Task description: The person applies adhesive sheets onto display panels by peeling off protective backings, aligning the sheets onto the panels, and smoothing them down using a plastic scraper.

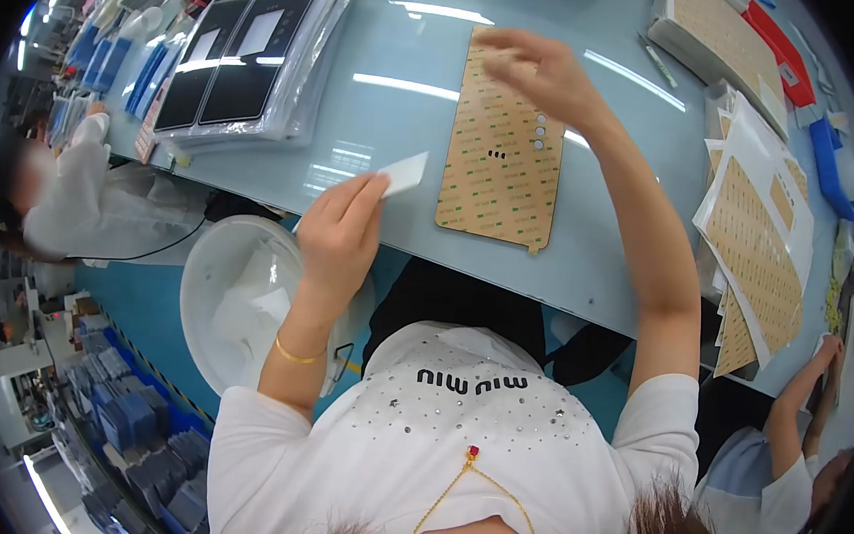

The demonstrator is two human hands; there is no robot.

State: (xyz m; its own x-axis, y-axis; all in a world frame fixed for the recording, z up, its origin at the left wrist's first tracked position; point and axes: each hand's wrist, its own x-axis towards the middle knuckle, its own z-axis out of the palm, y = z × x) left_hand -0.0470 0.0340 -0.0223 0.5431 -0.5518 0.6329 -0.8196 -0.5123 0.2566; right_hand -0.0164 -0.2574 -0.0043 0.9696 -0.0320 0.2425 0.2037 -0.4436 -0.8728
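Observation:
A rectangular panel (498, 187) covered in tan printed backing lies on the glass-topped table, with a few small holes in it and a small tab at its lower edge. Over its upper end is my right hand (538, 73), fingers bent together; the hand is slightly blurred, and what it may hold is too small to name. To the left of the panel, near the table's front edge, my left hand (342, 228) pinches a small white rectangular piece (406, 175) between thumb and fingers. The white piece does not touch the panel.
Plastic-wrapped black panels (264, 48) are stacked at the back left. Tan-backed sheets (761, 223) pile up at the right, near a red tray (779, 59) and blue bin (834, 169). A white bucket (206, 300) stands below the table. Co-workers sit at far left and lower right.

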